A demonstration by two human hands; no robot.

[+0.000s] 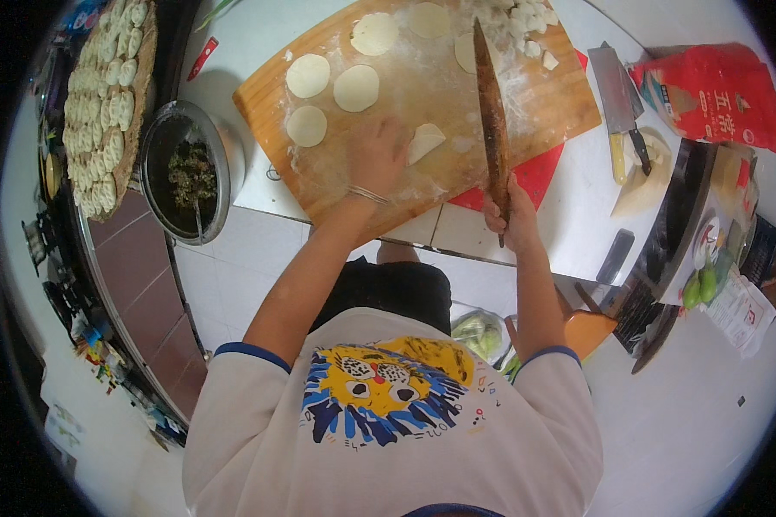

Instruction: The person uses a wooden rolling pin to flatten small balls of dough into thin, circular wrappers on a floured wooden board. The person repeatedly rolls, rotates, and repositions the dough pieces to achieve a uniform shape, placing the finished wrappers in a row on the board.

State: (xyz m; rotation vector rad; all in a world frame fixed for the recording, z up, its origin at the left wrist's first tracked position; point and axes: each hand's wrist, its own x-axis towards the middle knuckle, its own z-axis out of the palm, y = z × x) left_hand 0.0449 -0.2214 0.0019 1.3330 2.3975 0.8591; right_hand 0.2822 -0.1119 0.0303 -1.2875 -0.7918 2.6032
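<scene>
One long brown rolling pin (494,129) slants over the wooden board (440,183), its near end wrapped up in the right grip (515,215). The left grip (381,153) is down by a folded dough piece (426,144), can't tell if open or closed. Dough rounds (356,89) past that, white counter (582,194) underneath.

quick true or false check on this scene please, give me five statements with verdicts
1. The right hand holds the rolling pin. True.
2. The left hand holds the cleaver. False: the left hand is at the board; the cleaver lies to the board's right.
3. The bowl is left of the board. True.
4. The dumplings are at the far right. False: the dumplings are at the far left.
5. The red bag is right of the cleaver. True.
</scene>
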